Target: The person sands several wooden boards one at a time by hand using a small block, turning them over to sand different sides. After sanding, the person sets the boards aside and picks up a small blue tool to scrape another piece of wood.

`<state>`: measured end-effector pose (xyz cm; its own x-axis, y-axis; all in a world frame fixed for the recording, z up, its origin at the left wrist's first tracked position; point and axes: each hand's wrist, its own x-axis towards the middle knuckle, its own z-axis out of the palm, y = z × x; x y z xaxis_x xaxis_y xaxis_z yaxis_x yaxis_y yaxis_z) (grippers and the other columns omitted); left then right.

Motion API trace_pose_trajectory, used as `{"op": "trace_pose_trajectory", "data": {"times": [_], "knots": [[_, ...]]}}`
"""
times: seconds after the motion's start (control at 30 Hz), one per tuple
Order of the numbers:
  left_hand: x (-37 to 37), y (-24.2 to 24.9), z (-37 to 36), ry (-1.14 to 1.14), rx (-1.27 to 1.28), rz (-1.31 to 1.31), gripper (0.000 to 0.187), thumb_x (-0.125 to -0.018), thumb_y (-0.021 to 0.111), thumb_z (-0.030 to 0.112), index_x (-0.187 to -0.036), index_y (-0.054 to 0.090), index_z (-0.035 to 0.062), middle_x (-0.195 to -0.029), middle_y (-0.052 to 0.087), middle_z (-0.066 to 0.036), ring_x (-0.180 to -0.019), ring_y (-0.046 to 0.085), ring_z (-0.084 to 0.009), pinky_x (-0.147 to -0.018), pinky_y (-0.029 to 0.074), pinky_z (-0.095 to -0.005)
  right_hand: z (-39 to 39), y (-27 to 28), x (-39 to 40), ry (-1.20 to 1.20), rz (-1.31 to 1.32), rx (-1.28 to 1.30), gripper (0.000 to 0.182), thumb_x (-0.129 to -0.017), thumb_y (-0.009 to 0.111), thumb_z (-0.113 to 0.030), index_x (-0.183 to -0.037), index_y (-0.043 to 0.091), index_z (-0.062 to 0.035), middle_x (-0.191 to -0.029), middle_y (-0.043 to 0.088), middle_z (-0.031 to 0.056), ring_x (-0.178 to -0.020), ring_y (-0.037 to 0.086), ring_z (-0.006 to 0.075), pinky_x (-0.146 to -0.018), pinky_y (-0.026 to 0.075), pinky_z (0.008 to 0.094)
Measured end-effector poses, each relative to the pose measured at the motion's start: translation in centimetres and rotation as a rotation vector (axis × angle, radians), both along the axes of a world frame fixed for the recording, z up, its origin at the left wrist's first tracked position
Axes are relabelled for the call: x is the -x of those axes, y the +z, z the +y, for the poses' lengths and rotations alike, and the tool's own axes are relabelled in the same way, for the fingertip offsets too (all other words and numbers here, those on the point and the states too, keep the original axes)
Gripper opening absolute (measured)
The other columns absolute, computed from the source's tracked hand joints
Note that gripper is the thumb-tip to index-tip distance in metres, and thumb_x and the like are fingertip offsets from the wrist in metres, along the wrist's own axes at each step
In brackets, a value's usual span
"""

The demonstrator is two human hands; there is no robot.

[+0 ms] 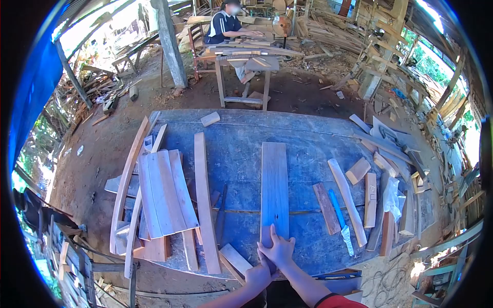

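Observation:
A long flat wooden board [274,185] lies lengthwise in front of me on the blue worktable, its near end under my hands. Over that end is a narrow brown piece [266,237]; I cannot tell what kind of thing it is. My right hand [280,251] presses on it, one finger reaching forward and the thumb out to the right. Close behind, nearer to my body, my left hand [258,277] is closed round its near part. A short wood offcut [236,260] rests just left of my hands.
Narrow panels [167,192] and long strips [206,205] cover the table's left side. To the right are a blue-handled tool [336,209] with a wrapped end, several wood pieces [358,171] and a plastic bag [393,200]. Beyond, a person [224,26] sits at another bench [246,61].

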<state>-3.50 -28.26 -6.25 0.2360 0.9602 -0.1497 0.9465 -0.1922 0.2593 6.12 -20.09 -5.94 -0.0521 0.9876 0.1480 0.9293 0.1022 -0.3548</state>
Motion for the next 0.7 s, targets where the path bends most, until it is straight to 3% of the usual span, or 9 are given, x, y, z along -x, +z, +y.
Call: {"op": "trace_pose_trajectory", "data": {"times": [0.17, 0.3, 0.47, 0.53, 0.6, 0.7], "knots": [[0.1, 0.0, 1.7, -0.031, 0.025, 0.042, 0.112, -0.068, 0.056, 0.066, -0.128, 0.016, -0.0200, -0.041, 0.049, 0.001, -0.032, 0.049, -0.0127, -0.029, 0.038, -0.0287, 1.5, -0.6, -0.1, -0.013, -0.010, -0.061, 0.078, -0.066, 0.062, -0.055, -0.126, 0.047, -0.0075, -0.062, 0.059, 0.0080, -0.046, 0.052, 0.0222, -0.064, 0.031, 0.0384], [-0.5, 0.6, 8.0, -0.026, 0.057, 0.044, 0.111, -0.068, 0.057, 0.065, -0.130, 0.017, -0.0186, -0.042, 0.050, 0.001, -0.033, 0.049, -0.0125, -0.030, 0.039, -0.0290, 7.7, -0.4, -0.5, -0.030, -0.033, -0.030, 0.078, -0.067, 0.061, -0.055, -0.126, 0.046, -0.0075, -0.063, 0.060, 0.0082, -0.047, 0.054, 0.0226, -0.064, 0.031, 0.0393], [-2.3, -0.3, 22.1, 0.042, -0.033, 0.008, 0.112, -0.068, 0.056, 0.064, -0.132, 0.012, -0.0156, -0.048, 0.055, 0.001, -0.036, 0.053, -0.0141, -0.032, 0.041, -0.0290, 21.5, -0.2, -1.6, -0.066, -0.034, 0.057, 0.074, -0.071, 0.056, -0.054, -0.131, 0.041, -0.0127, -0.071, 0.062, 0.0114, -0.058, 0.060, 0.0256, -0.080, 0.032, 0.0474], [-3.1, 0.0, 29.0, 0.075, -0.023, 0.065, 0.111, -0.069, 0.056, 0.063, -0.132, 0.010, -0.0160, -0.050, 0.057, 0.000, -0.038, 0.055, -0.0151, -0.033, 0.042, -0.0292, 29.0, -0.2, -2.0, -0.059, -0.057, 0.104, 0.074, -0.073, 0.052, -0.054, -0.135, 0.035, -0.0152, -0.078, 0.064, 0.0135, -0.069, 0.063, 0.0282, -0.088, 0.030, 0.0524], [-3.9, 1.8, 36.1, 0.101, 0.091, 0.108, 0.110, -0.072, 0.052, 0.064, -0.130, 0.009, -0.0183, -0.059, 0.061, -0.006, -0.048, 0.061, -0.0185, -0.041, 0.047, -0.0306, 36.2, -0.7, -2.0, -0.032, -0.102, 0.062, 0.077, -0.075, 0.049, -0.054, -0.137, 0.029, -0.0133, -0.085, 0.065, 0.0148, -0.079, 0.064, 0.0286, -0.091, 0.029, 0.0528], [-4.5, 2.1, 43.1, 0.159, -0.012, 0.084, 0.108, -0.072, 0.054, 0.061, -0.131, 0.009, -0.0182, -0.067, 0.064, -0.007, -0.055, 0.063, -0.0199, -0.046, 0.049, -0.0313, 43.4, 2.1, -2.0, -0.011, -0.160, 0.228, 0.080, -0.074, 0.052, -0.053, -0.138, 0.026, -0.0119, -0.093, 0.064, 0.0153, -0.085, 0.063, 0.0304, -0.089, 0.034, 0.0512]]}}
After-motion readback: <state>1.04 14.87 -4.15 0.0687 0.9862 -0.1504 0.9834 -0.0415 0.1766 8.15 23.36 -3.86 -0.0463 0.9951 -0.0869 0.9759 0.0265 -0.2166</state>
